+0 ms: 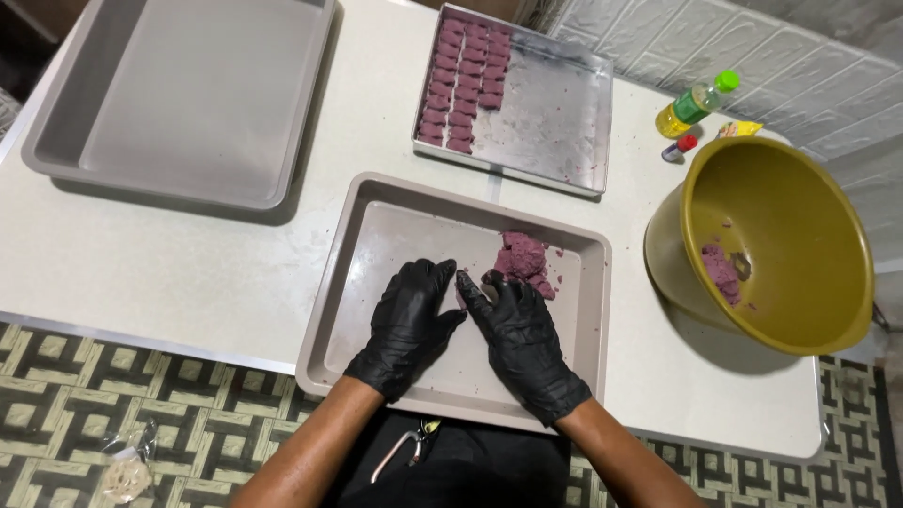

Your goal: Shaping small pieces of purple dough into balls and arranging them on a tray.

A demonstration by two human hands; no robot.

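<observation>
table (188, 273): white, metal-edged | floor (141, 395): patterned green-and-cream tiles below the table's near edge | wall (752, 56): white embossed brick panels beyond the table's far right corner

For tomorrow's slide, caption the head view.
Gloved left hand and right hand shape purple dough in a beige tray.

We see an empty grey tray (179, 94) at far left, a steel tray (555, 122) holding rows of purple pieces (466, 80), an olive bowl (781, 245), a green-capped bottle (696, 103), and a small vial (679, 148) beside it.
</observation>
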